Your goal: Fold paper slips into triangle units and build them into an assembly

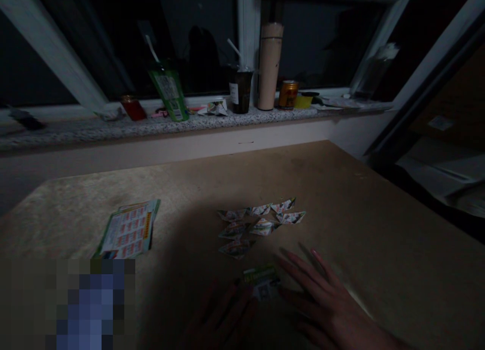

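My right hand (326, 302) lies flat on the tan table (341, 188) with its fingers stretched out, fingertips beside a small folded paper piece (262, 280). My left hand (223, 314) sits in deep shadow just left of that piece, fingers spread and touching its edge. Beyond them lies a cluster of several folded paper shapes (259, 222) made from printed leaflets. A stack of flat printed leaflets (129, 230) rests further left on the table.
A stone windowsill (113, 128) runs behind the table with a green bottle (168, 90), a red jar (132, 107), a dark cup with straw (240, 90), a tall beige flask (270, 67), a gold can (288, 95) and paper scraps. A pixelated patch covers the lower left.
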`<state>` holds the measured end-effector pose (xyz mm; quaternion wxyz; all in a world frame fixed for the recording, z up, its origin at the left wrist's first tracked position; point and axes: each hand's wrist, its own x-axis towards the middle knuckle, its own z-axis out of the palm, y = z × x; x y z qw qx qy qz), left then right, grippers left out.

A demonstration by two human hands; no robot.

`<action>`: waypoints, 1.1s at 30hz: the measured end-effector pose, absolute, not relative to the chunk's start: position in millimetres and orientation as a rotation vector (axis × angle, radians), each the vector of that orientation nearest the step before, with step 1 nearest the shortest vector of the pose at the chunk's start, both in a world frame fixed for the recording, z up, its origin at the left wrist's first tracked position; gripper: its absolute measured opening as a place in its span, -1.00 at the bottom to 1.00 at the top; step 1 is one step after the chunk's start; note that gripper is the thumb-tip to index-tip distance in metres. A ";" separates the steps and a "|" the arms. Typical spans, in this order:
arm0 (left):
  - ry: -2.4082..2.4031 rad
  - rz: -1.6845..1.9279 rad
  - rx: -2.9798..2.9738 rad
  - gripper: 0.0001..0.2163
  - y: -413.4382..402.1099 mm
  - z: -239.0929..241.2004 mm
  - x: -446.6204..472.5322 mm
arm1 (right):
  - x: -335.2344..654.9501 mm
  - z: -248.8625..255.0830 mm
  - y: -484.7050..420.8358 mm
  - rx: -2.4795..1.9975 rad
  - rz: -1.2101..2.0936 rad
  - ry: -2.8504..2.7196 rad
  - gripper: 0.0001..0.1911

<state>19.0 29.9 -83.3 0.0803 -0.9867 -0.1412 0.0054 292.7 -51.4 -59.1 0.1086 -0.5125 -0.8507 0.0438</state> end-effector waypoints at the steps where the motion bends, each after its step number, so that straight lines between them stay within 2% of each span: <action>1: -0.427 0.020 -2.949 -0.53 29.4 -83.4 18.9 | 293.3 -59.5 -51.8 -1.519 0.133 -2.498 -0.49; 11: -0.413 0.008 -2.931 -0.49 28.6 -77.5 19.5 | 287.4 -58.5 -51.7 -1.473 0.052 -2.526 -0.49; 15: -0.438 0.083 -2.952 -0.45 27.7 -73.4 21.8 | 281.7 -70.1 -49.3 -1.266 0.030 -2.640 -0.44; 20: -0.436 0.163 -2.986 -0.41 28.4 -73.9 18.9 | 277.9 -79.3 -45.9 -1.210 0.178 -2.661 -0.43; 25: -0.408 0.096 -3.024 -0.42 32.2 -88.4 9.4 | 280.0 -77.5 -45.5 -1.215 0.216 -2.681 -0.45; 33: -0.476 0.169 -3.117 -0.38 37.4 -86.3 12.1 | 267.8 -80.2 -41.9 -1.206 0.301 -2.610 -0.37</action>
